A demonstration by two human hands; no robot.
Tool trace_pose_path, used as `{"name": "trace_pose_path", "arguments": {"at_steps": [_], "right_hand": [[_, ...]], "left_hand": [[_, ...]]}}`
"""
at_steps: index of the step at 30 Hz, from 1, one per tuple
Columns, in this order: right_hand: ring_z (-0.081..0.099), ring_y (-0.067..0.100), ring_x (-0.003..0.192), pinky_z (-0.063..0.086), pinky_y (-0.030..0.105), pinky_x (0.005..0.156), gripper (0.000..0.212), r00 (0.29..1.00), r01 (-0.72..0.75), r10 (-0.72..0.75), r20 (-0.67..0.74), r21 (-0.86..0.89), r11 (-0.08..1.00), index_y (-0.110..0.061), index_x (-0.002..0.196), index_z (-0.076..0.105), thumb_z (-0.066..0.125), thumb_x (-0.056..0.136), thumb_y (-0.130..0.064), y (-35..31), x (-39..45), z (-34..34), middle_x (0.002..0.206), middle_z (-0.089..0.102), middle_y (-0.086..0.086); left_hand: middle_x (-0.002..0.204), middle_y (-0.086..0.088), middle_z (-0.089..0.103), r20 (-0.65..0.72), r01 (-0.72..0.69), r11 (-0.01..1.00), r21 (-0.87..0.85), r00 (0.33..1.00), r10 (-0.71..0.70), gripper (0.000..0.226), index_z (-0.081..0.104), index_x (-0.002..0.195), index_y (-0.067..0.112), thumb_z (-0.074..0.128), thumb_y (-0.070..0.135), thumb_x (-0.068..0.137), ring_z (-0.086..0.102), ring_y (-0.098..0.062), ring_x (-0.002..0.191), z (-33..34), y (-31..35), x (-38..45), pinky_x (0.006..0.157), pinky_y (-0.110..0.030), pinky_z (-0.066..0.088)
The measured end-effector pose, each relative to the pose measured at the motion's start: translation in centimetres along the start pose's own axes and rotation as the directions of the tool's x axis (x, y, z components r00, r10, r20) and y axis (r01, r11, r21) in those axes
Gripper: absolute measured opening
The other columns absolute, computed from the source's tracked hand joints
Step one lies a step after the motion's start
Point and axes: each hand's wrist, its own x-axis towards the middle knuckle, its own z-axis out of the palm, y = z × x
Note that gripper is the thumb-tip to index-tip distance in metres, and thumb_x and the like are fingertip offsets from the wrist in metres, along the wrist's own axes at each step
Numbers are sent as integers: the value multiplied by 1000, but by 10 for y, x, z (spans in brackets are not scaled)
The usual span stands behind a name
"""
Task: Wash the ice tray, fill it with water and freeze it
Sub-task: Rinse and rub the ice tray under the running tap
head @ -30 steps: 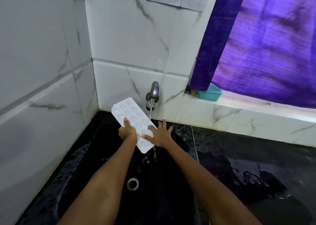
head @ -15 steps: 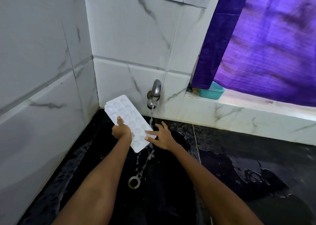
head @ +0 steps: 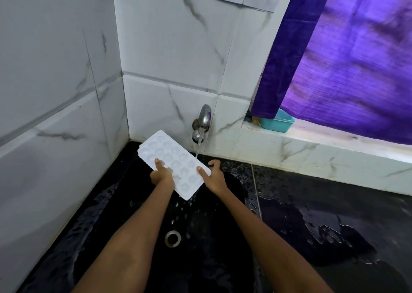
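holding white ice tray point(head: 171, 159) under running tap point(head: 201, 125), left hand point(head: 162, 174), right hand point(head: 213, 175)

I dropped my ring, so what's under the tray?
Under the tray is the black sink, with water dripping off the tray's low corner and the drain nearer the person. The sink directly beneath the tray is hidden.

White ice tray point(head: 171, 159), black sink point(head: 200, 259), purple curtain point(head: 356, 58)
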Motion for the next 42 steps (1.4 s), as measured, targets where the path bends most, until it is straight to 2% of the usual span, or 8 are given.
{"name": "trace_pose_path", "arguments": {"at_steps": [3, 7, 10, 16, 25, 30, 37, 42], "right_hand": [[59, 21, 83, 51, 26, 53, 39, 975, -208, 181, 131, 235, 949, -9, 125, 43, 55, 93, -26, -3, 0, 3, 112, 58, 15], [64, 22, 80, 52, 24, 56, 23, 1000, 20, -20, 3, 7, 1000, -3, 107, 63, 56, 89, -16, -10, 3, 0, 96, 68, 17], [65, 29, 92, 48, 29, 74, 26, 983, 123, -143, -115, -167, 978, -6, 106, 66, 57, 87, -23, -21, 7, -7, 99, 70, 16], [61, 35, 100, 49, 39, 82, 32, 972, 157, -212, -98, -397, 904, -5, 112, 61, 47, 92, -26, -17, 15, -20, 106, 67, 20], [62, 18, 76, 48, 27, 63, 15, 993, 87, -101, 68, 190, 978, -8, 98, 64, 52, 93, -14, 2, 14, -41, 84, 64, 7], [61, 16, 69, 48, 24, 63, 18, 987, -143, 87, 138, 475, 868, -13, 76, 63, 57, 92, -21, 15, 24, -35, 75, 64, 4], [52, 36, 117, 44, 35, 88, 46, 954, -224, 248, 168, -152, 963, -2, 138, 34, 37, 100, -27, 14, 45, 40, 131, 50, 21], [49, 31, 123, 40, 27, 90, 42, 979, -32, 62, 196, -154, 988, -9, 140, 39, 38, 98, -11, -1, 48, 61, 135, 51, 20]], "left_hand": [[124, -22, 62, 37, 104, 994, -23, 994, -103, 50, 62, 121, 0, 43, 41, 99, 61, -36, 114, -7, -18, 2, 95, -38, 47], [141, -10, 51, 197, 344, 937, 62, 916, -349, 69, 47, 137, 7, 27, 59, 97, 49, -32, 130, -6, -41, 12, 106, -42, 37], [135, -19, 53, 104, 220, 932, 289, 960, -259, 60, 47, 133, -4, 33, 45, 100, 53, -36, 123, 2, -47, 0, 103, -42, 43], [130, -15, 59, 340, -78, 861, 503, 934, -115, 85, 52, 132, 12, 32, 67, 71, 59, -35, 116, 78, -115, 82, 101, -53, 47], [162, 0, 7, 263, -262, 594, 761, 961, 88, 63, 13, 153, 21, 20, 52, 99, 7, -32, 148, 24, -44, 21, 116, -57, 0], [127, -21, 59, 217, -202, 626, 753, 975, 55, 79, 56, 123, -7, 48, 64, 87, 57, -39, 116, -30, -8, 68, 102, -44, 44], [106, -25, 63, 147, -230, 594, 771, 972, 185, 61, 63, 101, -10, 49, 49, 93, 61, -40, 106, -76, 35, 84, 85, -37, 47], [112, -25, 67, 55, -178, 658, 731, 978, 203, 71, 67, 107, -5, 49, 61, 86, 64, -40, 102, -108, 34, 98, 92, -45, 51]]}}
